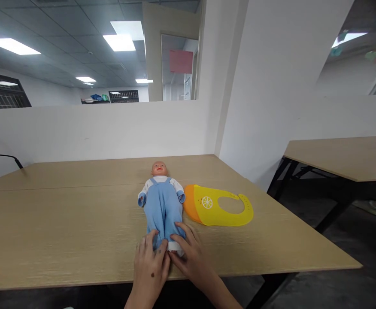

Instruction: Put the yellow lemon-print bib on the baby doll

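Note:
A baby doll (164,201) in blue overalls and a white top with blue cuffs lies on its back on the table, its head away from me. My left hand (150,259) is closed around the lower trouser leg on the left, partly covering it. On the other leg, my right hand (191,254) has its fingers bent over the cloth, with the thumb by the white cuff. Both hands touch the doll near its feet, which they mostly hide. A yellow bib (220,208) with an orange pocket and a white citrus-slice print lies flat just right of the doll.
The wooden table (78,231) has its front edge under my wrists and a white wall (126,133) behind it. A thin black cable-like stalk (18,162) reaches in at the left. Another table (342,156) stands off to the right, across a gap.

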Available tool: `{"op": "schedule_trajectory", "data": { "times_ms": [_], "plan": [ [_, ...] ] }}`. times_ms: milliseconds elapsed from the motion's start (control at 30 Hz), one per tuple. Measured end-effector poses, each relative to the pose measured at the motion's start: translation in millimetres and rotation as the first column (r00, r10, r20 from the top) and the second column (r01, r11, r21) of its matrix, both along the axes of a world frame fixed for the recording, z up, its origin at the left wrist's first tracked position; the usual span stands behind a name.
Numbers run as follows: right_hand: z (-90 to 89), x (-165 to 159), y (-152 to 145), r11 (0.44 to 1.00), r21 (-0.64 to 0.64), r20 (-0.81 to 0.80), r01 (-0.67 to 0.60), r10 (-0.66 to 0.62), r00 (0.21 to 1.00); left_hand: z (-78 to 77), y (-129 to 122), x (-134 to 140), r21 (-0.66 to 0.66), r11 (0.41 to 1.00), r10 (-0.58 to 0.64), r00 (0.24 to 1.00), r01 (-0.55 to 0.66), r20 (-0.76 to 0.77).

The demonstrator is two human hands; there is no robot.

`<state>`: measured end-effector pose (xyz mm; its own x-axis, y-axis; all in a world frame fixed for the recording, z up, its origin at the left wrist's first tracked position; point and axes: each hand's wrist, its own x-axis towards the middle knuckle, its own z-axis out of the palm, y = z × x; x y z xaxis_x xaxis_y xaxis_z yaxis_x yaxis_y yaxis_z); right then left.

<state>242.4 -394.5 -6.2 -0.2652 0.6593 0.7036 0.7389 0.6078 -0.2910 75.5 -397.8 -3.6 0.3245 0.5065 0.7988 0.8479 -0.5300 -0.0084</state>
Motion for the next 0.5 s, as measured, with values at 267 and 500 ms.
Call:
{"op": "schedule_trajectory", "data": {
  "times_ms": [267,500],
  "plan": [
    [5.9,-1.0,-3.6,0.998,-0.045,0.016,0.031,-0.03,0.999,-4.4,-3.6,3.0,0.066,0.998,-0.025,0.999,0.023,0.036],
    [1.4,-3.1,-2.4,0.997,0.021,0.057,0.069,-0.07,0.996,-6.4,-3.7,3.4,0.026,0.998,-0.066,0.993,0.064,0.101]
  ]
}}
